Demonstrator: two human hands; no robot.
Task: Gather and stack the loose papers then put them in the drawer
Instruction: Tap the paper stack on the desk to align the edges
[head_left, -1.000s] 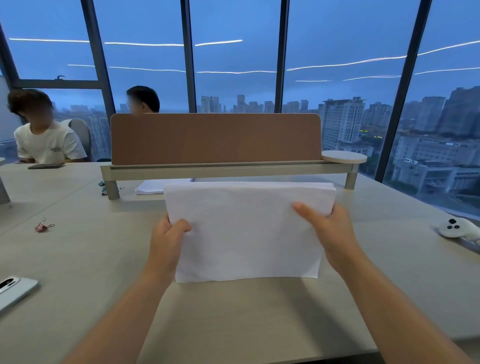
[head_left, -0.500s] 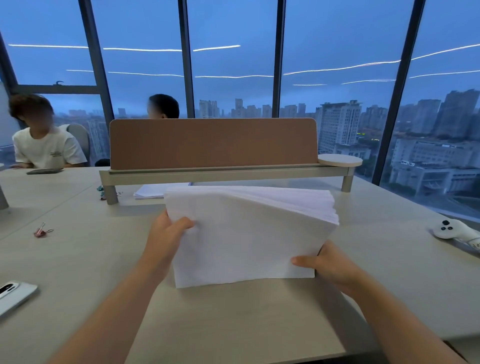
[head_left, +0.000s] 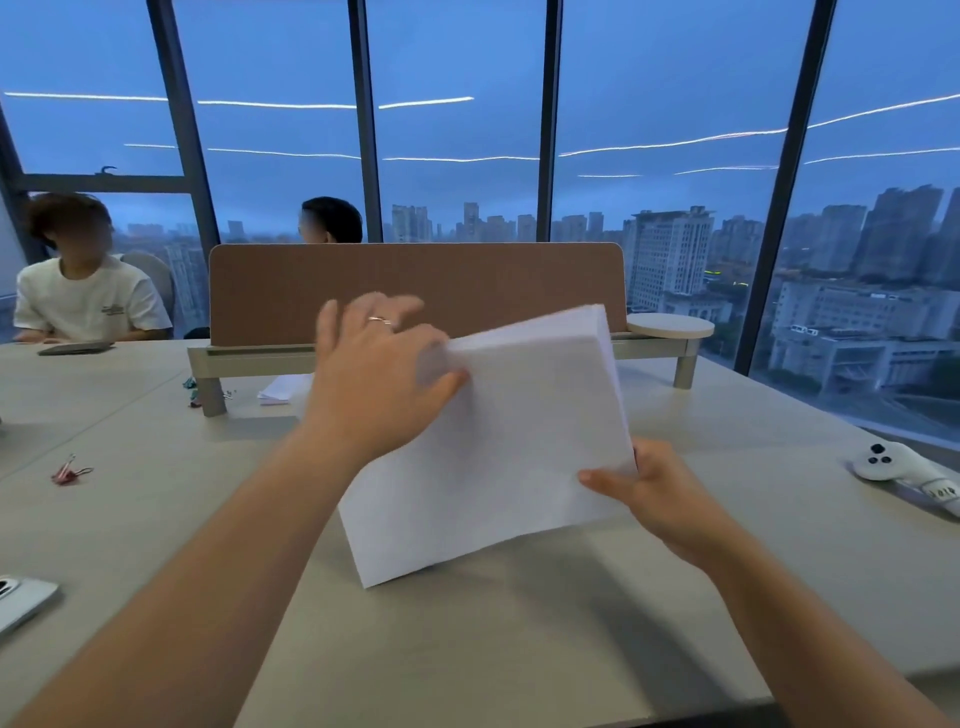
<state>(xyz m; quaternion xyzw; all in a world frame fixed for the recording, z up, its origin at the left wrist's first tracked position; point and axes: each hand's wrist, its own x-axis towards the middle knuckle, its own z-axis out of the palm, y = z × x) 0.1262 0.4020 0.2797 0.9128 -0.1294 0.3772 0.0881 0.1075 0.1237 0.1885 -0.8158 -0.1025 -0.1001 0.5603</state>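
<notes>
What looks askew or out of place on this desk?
The thick white paper stack is tilted, one corner on the beige desk. A few white sheets lie apart under the brown divider, ungathered.

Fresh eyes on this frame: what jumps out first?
The white stack of paper at center, tilted with its lower corner near the desk. The right hand grips its right edge, and the left hand is at its upper left corner with fingers spread. Behind it stands a brown divider panel, with a dusk city skyline through the windows.
</notes>
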